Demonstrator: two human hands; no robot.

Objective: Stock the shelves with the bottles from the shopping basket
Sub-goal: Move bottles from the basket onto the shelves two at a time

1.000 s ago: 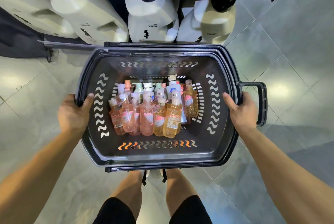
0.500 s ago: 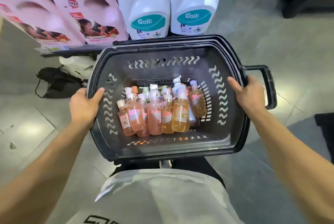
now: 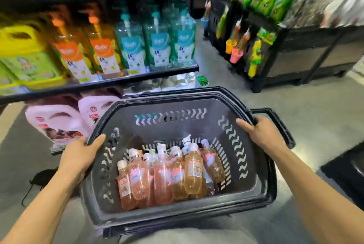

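Note:
A black plastic shopping basket (image 3: 262, 184) is held up in front of me. My left hand (image 3: 78, 155) grips its left rim and my right hand (image 3: 264, 135) grips its right rim beside the side handle. Several pink and orange bottles (image 3: 169, 174) with white caps lie packed together in the basket's bottom. The black shelves (image 3: 118, 80) stand at the left, carrying orange and teal pump bottles.
Pink jugs (image 3: 57, 123) stand on the lowest shelf next to the basket. A black display stand (image 3: 295, 56) with hanging toys and green packs fills the right. A grey floor aisle runs between them. A dark bag (image 3: 39, 180) lies on the floor at left.
The basket has been lifted from the floor and the view has swung upward, from the bottom-shelf jugs to the pump-bottle shelf. Both hands keep their grip on the rims.

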